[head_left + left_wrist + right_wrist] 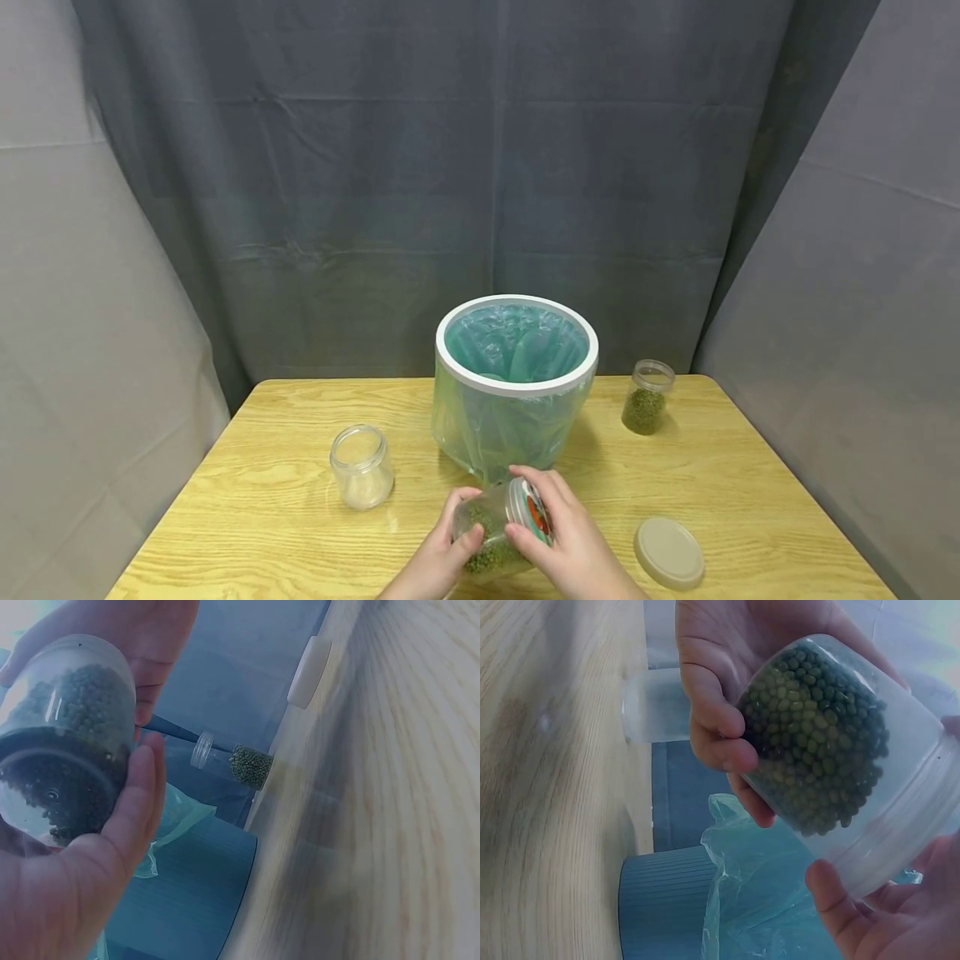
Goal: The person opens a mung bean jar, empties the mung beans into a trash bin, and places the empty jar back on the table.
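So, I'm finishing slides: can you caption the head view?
The left hand grips a tilted jar of small green beans while the right hand holds its lid, before a lined bin.

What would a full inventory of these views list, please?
Table: one, yellow wood-grain, foreground
Bin: one, white-rimmed, back middle
Bin bag: one, teal, lining the bin
Held mung-bean jar: one, clear, green inside, front middle
Printed lid: one, red and green, on held jar
Open mung-bean jar: one, clear, green inside, back right
Empty open jar: one, clear, table's left
Flat lid: one, beige, front right
Back curtain: one, dark grey, behind
Side curtains: two, light grey, either side
Left hand: one, gripping held jar
Right hand: one, gripping printed lid
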`<state>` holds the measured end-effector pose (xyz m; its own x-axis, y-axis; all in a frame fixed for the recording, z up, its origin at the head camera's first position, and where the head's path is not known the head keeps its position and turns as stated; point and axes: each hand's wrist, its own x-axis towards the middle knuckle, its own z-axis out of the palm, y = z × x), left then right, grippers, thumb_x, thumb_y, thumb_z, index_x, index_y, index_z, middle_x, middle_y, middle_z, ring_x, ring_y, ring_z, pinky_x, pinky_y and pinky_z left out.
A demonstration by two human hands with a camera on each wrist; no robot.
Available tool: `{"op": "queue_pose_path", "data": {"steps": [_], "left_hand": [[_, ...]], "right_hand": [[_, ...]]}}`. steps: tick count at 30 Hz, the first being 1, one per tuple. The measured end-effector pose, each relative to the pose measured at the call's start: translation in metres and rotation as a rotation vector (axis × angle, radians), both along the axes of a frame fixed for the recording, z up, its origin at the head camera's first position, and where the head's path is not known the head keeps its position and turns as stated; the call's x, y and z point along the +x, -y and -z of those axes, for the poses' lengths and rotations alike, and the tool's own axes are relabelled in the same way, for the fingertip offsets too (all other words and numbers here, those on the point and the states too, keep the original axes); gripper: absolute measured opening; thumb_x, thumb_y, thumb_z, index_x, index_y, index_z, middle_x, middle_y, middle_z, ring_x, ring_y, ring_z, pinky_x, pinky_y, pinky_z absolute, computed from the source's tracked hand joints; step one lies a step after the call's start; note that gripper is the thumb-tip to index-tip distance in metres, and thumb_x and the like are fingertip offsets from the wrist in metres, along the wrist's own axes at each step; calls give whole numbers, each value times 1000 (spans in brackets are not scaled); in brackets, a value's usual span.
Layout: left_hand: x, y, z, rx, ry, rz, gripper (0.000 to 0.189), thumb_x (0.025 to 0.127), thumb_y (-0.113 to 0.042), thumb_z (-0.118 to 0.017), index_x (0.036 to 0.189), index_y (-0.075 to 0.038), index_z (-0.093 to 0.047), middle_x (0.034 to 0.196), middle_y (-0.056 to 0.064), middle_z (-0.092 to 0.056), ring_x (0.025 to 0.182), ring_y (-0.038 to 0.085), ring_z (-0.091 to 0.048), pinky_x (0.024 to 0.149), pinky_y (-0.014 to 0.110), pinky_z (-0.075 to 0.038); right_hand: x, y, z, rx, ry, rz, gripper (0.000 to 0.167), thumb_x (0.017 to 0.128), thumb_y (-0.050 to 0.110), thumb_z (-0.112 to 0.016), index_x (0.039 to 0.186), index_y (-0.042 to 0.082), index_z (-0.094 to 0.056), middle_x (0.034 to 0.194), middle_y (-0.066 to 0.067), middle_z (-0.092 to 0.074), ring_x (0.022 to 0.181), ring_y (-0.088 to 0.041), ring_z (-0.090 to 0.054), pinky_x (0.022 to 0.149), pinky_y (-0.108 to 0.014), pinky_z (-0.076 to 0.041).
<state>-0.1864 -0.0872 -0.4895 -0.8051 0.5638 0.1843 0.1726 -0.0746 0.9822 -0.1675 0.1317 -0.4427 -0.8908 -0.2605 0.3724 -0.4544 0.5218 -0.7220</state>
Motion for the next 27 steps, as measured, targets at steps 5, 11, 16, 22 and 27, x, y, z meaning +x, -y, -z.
{"op": "queue_pose_path", "data": {"steps": [5, 11, 16, 22, 27], "left_hand": [[-1, 1, 0, 4, 15, 0, 48, 111, -39, -43, 140, -3, -29, 140, 16, -49, 125, 18, -54, 101, 30, -49], [1, 0, -3, 49, 40, 30, 50, 111, -36, -43, 139, 1, -26, 137, 14, -51, 119, 11, -60, 99, 27, -52], [2, 0, -5, -16, 49, 7, 54, 110, -42, -44, 141, -2, -27, 138, 12, -52, 121, 17, -57, 101, 34, -50], [2, -1, -2, -57, 72, -14, 58, 109, -46, -45, 145, -5, -27, 142, 15, -51, 125, 25, -54, 103, 46, -50], [1, -1, 0, 5, 98, 28, 56, 110, -44, -43, 144, -2, -25, 141, 11, -50, 123, 22, -57, 101, 38, -53]], "right_hand": [[-2, 1, 0, -3, 5, -20, 56, 96, 31, -72, 147, 19, -52, 118, 3, -57, 92, -6, -54, 70, -25, -48], [-4, 0, 1, -6, -6, -33, 53, 97, 29, -71, 146, 19, -53, 114, 3, -56, 88, -5, -53, 68, -24, -46], [-5, -1, 6, -12, -19, -35, 54, 96, 28, -72, 145, 15, -54, 113, 3, -56, 89, -4, -53, 69, -24, -47], [-5, -3, 9, -15, -27, -31, 54, 95, 28, -73, 144, 16, -55, 117, 4, -57, 90, -3, -54, 70, -24, -48], [-6, -3, 8, -7, -44, -45, 56, 94, 28, -74, 145, 15, -54, 121, 3, -58, 92, -4, -55, 71, -25, -49]]}}
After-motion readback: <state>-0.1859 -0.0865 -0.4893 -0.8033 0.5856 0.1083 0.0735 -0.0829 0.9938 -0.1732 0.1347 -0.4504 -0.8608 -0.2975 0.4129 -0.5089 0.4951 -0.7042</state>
